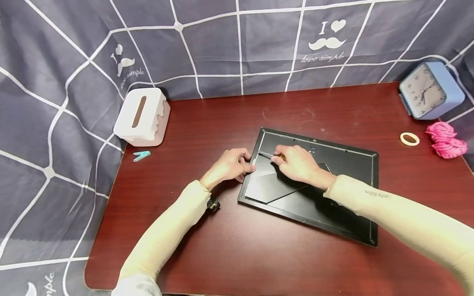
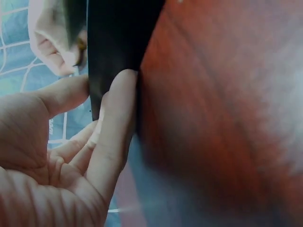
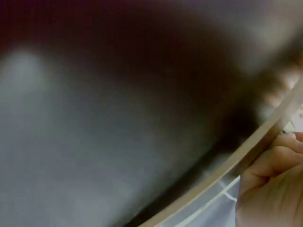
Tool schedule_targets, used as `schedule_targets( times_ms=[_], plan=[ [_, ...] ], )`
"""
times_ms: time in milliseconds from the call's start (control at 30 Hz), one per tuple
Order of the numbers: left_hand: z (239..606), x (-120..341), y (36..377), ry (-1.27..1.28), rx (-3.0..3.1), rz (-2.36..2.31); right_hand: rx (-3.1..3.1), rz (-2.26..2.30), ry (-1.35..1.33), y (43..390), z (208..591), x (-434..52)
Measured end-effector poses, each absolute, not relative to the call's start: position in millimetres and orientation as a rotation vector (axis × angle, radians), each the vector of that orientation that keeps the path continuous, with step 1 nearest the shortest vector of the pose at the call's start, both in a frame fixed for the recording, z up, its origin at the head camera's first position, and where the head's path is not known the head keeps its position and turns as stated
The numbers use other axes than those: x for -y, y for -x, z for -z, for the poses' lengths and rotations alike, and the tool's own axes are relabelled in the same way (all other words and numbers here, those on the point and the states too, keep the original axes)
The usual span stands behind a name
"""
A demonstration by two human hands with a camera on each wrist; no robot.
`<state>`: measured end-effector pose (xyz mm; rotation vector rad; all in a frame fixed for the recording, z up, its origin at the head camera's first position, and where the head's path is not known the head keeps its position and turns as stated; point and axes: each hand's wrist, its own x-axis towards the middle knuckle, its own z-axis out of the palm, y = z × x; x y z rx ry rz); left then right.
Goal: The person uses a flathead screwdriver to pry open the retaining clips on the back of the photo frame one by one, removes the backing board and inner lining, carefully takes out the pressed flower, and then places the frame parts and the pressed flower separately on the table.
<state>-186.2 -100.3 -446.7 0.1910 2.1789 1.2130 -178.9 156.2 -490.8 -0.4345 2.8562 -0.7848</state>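
A black picture frame [image 1: 344, 164] lies on the table with its back up, slightly turned, a flat stand flap [image 1: 263, 187] on its left half. My left hand [image 1: 231, 164] pinches the frame's left edge; in the left wrist view its thumb and fingers [image 2: 118, 109] are on opposite sides of the black edge. My right hand [image 1: 298, 164] is over the back panel and grips a slim dark tool [image 1: 265, 155], whose tip points at the left border. A brass-coloured bit shows at the fingers; the tool's exact kind is unclear. The right wrist view is mostly blurred.
A white tissue box [image 1: 142, 117] and a turquoise clothes peg [image 1: 141, 156] are at the left. On the right are a blue alarm clock [image 1: 431, 91], a cream ring [image 1: 409, 139] and pink yarn [image 1: 447, 139]. A grey patterned curtain [image 1: 218, 47] hangs behind the table.
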Motion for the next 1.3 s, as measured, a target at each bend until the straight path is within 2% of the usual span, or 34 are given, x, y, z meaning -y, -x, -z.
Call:
schedule_targets(
  times_ms=[267,433,633,767,933,1167,1300],
  plan=[
    [447,102,162,-0.045,-2.139,-1.284,-2.822,1.002,0.316,139,431,-155],
    [443,103,153,-0.082,-2.225,-1.153,-2.744,1.007,0.212,117,417,-160],
    [430,86,190,-0.555,-2.842,-0.709,-2.723,1.012,0.164,108,422,-164],
    [428,63,223,-0.8,-2.872,-0.507,-2.75,1.057,0.164,112,434,-164],
    [434,47,241,-0.822,-2.836,-0.393,-2.764,1.071,0.179,120,462,-170],
    [437,57,238,-0.808,-2.885,-0.335,-2.782,0.987,0.164,129,479,-175],
    [469,77,250,-0.816,-2.924,-0.324,-2.786,1.023,0.198,129,470,-170]
  ],
)
